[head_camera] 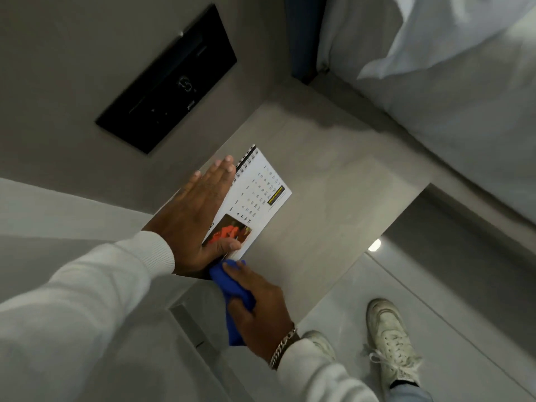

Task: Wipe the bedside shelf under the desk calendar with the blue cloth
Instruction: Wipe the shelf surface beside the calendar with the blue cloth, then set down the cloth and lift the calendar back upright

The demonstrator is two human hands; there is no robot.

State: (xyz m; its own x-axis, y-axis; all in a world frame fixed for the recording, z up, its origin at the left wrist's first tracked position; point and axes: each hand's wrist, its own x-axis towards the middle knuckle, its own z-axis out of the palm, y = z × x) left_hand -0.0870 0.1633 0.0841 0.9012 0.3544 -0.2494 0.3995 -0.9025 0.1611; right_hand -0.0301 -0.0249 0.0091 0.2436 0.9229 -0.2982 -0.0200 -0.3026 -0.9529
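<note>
The bedside shelf was a flat, rectangular slab with a smooth, matte, pale grey-beige surface showing a faint linear grain, set into the corner between a grey wall and the bed. The desk calendar stood at the shelf's near-left part, just beside the wall. It was a white card stock page bound along one edge by a black wire spiral, printed with a grid of dates, a small yellow-and-black label and an orange-toned photograph at one corner.

The left hand lay across the calendar's back, fingers extended and held close together along the spiral edge, with the thumb pressed on the front face by the photograph; the calendar was gripped between thumb and palm and appeared tilted. Whether its base was clear of the shelf could not be determined.

The blue cloth, a soft, bunched textile of saturated blue, was clasped in the right hand, fingers curled around it. Its upper end sat just below the calendar's lower corner, at the shelf's front edge.

A metal chain bracelet circled the right wrist. Both sleeves were white ribbed knit. A glossy black rectangular panel was recessed in the wall. A white laced shoe stood on glossy grey floor tiles.
</note>
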